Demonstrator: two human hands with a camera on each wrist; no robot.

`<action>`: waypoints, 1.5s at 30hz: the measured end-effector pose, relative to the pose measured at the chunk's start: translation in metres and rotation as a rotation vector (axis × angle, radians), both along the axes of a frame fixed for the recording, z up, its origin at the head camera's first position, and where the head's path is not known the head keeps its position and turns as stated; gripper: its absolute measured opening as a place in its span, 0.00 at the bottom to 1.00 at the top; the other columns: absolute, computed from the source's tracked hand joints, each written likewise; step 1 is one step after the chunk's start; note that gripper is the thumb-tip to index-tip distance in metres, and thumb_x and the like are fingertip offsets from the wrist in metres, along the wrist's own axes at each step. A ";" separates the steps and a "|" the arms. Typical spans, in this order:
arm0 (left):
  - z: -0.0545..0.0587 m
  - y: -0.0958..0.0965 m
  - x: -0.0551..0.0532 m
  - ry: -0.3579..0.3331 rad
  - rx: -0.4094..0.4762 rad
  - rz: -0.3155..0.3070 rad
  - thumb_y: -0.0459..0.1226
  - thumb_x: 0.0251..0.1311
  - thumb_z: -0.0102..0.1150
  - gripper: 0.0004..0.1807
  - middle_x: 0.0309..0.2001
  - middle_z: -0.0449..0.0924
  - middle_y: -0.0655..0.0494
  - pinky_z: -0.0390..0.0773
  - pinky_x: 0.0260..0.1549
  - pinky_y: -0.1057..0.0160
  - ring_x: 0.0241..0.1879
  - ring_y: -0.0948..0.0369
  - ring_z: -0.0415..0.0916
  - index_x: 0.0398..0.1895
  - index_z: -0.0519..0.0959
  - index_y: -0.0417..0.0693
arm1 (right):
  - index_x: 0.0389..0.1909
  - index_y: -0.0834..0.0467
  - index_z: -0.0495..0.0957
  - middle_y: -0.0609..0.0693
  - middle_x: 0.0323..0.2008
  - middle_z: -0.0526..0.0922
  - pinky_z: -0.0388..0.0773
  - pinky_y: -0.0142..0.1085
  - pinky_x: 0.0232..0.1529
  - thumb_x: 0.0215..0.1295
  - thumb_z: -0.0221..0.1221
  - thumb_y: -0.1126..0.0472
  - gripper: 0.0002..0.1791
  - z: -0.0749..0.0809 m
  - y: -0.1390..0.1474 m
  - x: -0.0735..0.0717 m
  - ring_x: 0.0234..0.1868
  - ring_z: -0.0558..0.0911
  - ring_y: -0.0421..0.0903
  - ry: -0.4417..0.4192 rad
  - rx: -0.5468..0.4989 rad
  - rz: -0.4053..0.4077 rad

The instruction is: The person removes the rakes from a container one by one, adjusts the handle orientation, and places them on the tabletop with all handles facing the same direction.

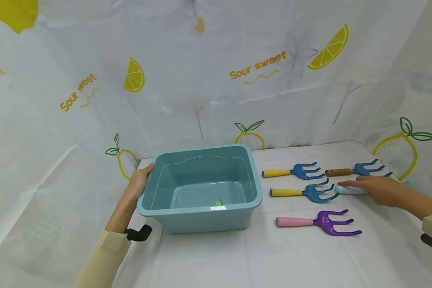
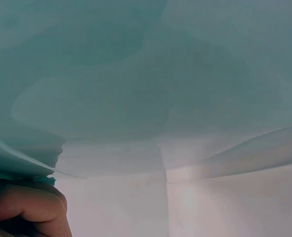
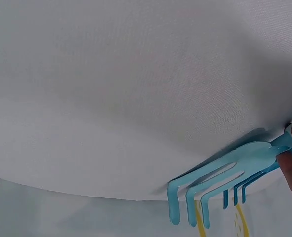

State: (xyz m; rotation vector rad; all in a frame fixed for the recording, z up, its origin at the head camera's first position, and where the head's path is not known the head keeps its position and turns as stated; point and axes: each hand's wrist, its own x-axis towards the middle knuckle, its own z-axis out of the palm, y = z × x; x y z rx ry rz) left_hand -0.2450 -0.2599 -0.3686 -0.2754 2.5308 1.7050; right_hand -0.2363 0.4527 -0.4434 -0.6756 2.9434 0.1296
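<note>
At the left of the head view, my left hand grips the side rim of a teal plastic basin. Curled fingers show below that rim in the left wrist view. A small bright green thing lies inside the basin. Over on the right, my right hand holds a light blue hand rake by its handle, index finger stretched along it. Its three light blue tines point away from the hand, close to the white cloth, in the right wrist view.
Two yellow-handled blue rakes lie between the basin and my right hand. A brown-handled blue rake is just behind that hand, and a pink-handled purple rake lies nearer. A lemon-print cloth hangs behind the white-covered table.
</note>
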 end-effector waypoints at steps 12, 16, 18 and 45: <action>-0.001 -0.001 0.000 0.010 -0.002 0.002 0.52 0.82 0.35 0.25 0.25 0.72 0.62 0.74 0.25 0.69 0.24 0.68 0.73 0.37 0.75 0.45 | 0.63 0.41 0.79 0.58 0.47 0.86 0.74 0.28 0.25 0.59 0.66 0.74 0.34 -0.003 -0.001 -0.002 0.29 0.76 0.41 0.000 -0.008 0.004; -0.002 0.000 0.000 0.015 -0.004 0.002 0.52 0.82 0.35 0.24 0.23 0.72 0.63 0.74 0.24 0.69 0.23 0.68 0.73 0.33 0.74 0.47 | 0.58 0.45 0.81 0.54 0.45 0.86 0.84 0.42 0.33 0.53 0.71 0.73 0.32 -0.002 -0.005 -0.004 0.35 0.82 0.47 0.003 -0.063 0.001; -0.002 -0.001 0.000 0.016 -0.005 0.005 0.51 0.82 0.35 0.24 0.23 0.72 0.63 0.74 0.24 0.69 0.23 0.68 0.73 0.33 0.74 0.47 | 0.55 0.46 0.82 0.52 0.44 0.87 0.86 0.51 0.37 0.51 0.72 0.72 0.30 -0.001 -0.008 -0.005 0.39 0.84 0.49 0.001 -0.099 -0.010; -0.001 0.001 -0.001 0.002 0.025 0.010 0.52 0.81 0.37 0.23 0.23 0.70 0.63 0.73 0.24 0.69 0.22 0.68 0.71 0.34 0.73 0.47 | 0.54 0.57 0.81 0.51 0.39 0.83 0.83 0.45 0.35 0.55 0.73 0.67 0.24 0.024 -0.012 -0.021 0.39 0.81 0.47 -0.125 -0.187 -0.077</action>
